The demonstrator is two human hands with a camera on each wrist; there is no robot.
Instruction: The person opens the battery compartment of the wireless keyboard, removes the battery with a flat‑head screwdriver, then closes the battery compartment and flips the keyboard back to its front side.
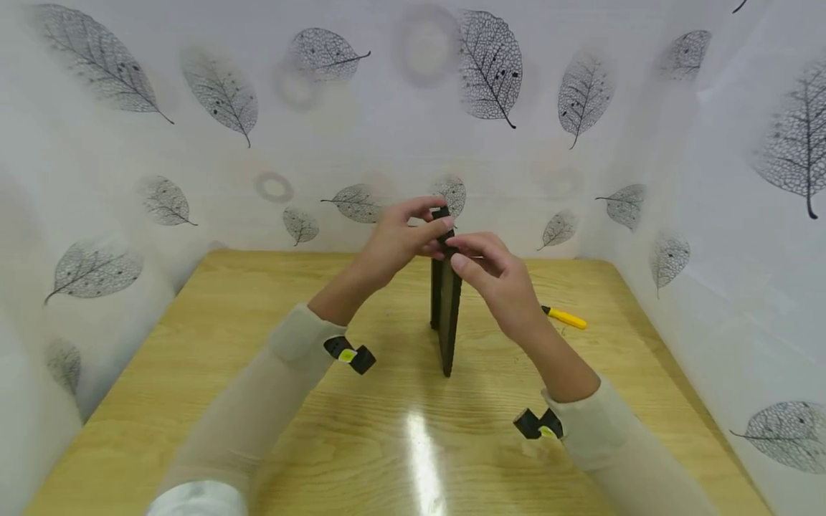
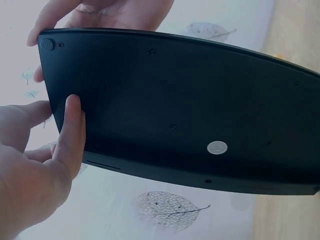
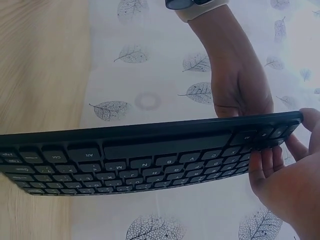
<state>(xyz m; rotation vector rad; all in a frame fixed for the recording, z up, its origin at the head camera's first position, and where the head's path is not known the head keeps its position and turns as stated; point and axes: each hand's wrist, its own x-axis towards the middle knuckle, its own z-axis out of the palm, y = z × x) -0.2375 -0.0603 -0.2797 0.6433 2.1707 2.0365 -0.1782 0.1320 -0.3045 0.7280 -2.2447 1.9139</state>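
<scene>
A black keyboard (image 1: 449,308) stands on its short end over the table, seen nearly edge-on in the head view. My left hand (image 1: 400,236) grips its upper end, thumb and fingers on either side. Just to the right, my right hand (image 1: 500,279) pinches the same end with thumb and fingertips. In the left wrist view the keyboard's dark underside (image 2: 135,95) shows screws, a round foot and an oval silver sticker (image 2: 217,147). Rows of keys (image 3: 155,172) face the right wrist camera, with the right hand's fingers (image 3: 267,162) over the corner keys.
A yellow-handled tool (image 1: 566,317) with a black end lies on the wooden table (image 1: 361,444), right of the keyboard. White cloth (image 1: 387,129) printed with leaves hangs behind and at both sides. Each wrist carries a small black camera (image 1: 350,354).
</scene>
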